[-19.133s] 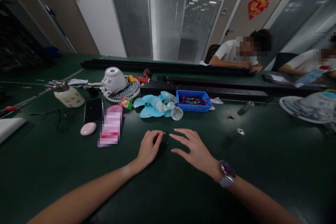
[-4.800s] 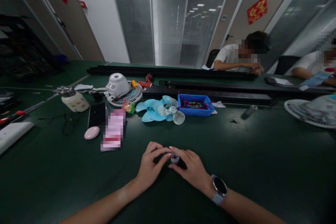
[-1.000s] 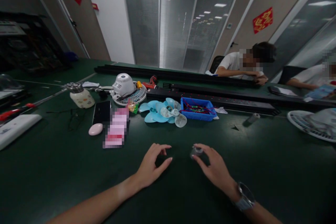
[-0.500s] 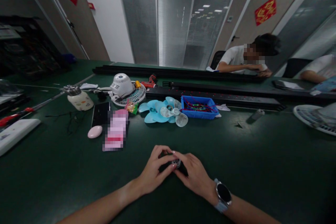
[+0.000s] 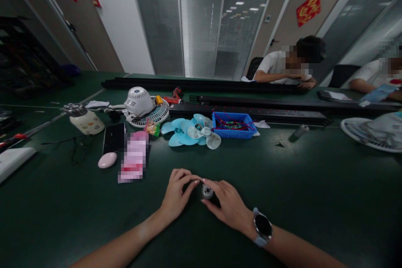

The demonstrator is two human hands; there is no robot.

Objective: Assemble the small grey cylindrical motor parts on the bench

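A small round metal part (image 5: 207, 191) stands on the dark green table (image 5: 176, 243), low in the middle of the view. My right hand (image 5: 228, 204) is closed round its right side, thumb at the near edge and fingers at the far edge. To the left of the part is my left hand (image 5: 179, 190), its fingers bent and its fingertips close together beside the right fingertips. Whether anything tiny is between the left fingertips is too small to tell. A watch (image 5: 262, 225) is on my right wrist.
Farther back lie blue fan blades (image 5: 185, 130), a blue bin (image 5: 234, 134) with wires, and a white fan housing (image 5: 138, 102). At left are a pink case (image 5: 107, 160), a phone (image 5: 114, 138) and a jar (image 5: 88, 122). Two people sit across the table.
My left hand has moved off the metal part to the left, so more of the part's top shows. My right hand stays at it. The whole view has shifted slightly.
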